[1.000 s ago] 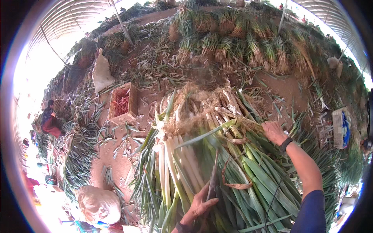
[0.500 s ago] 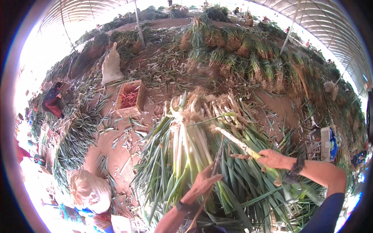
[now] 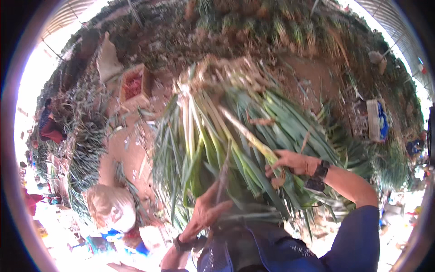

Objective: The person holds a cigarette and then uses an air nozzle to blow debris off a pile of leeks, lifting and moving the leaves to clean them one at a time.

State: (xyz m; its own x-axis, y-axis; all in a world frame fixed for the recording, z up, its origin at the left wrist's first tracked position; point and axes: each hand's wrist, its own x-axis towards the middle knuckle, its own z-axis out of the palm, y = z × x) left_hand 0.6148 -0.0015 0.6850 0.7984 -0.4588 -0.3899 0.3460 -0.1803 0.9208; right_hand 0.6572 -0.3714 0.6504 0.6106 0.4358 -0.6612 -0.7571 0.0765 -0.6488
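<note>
Left hand [image 3: 206, 211] is closing round some thin greyish pointed thing [image 3: 223, 179], too blurry to name. Next over, the long onion stalk [image 3: 248, 135] is probably going light, stiffish up the pale shank and softer, maybe slippery, in the green, so that firm shank's the spot to hold. Right hand [image 3: 294, 164] is gripping its greener end, pale tip pointing up-left beyond the fingers, over the leafy heap [image 3: 299, 127].

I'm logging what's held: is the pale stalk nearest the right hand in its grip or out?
In: the right hand is closed around the stalk, whose pale end juts out ahead of it.
</note>
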